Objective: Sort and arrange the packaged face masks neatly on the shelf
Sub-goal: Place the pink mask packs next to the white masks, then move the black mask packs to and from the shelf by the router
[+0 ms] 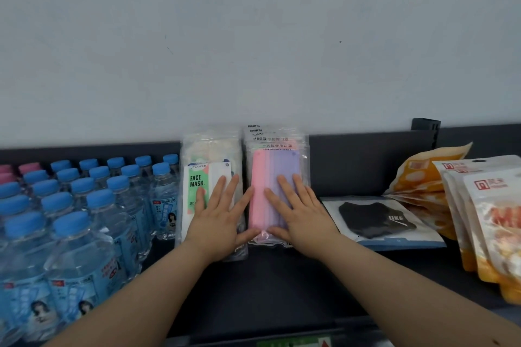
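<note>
My left grip (222,214) is open, its straight, spread fingers pressing flat on the green and white mask pack (197,186). My right grip (298,217) is open in the same way and lies flat on the pink and purple mask pack (270,166). Both packs are long, glossy bags of clear plastic with folded masks inside. They lie side by side on the dark shelf (267,284), with their long axis pointing away from me and their top ends against the wall. To the right, a flat pack with a black mask (377,220) lies a little turned. Further right stand orange pouches (479,220), and to the left are clear water bottles (84,205) with blue caps.
</note>
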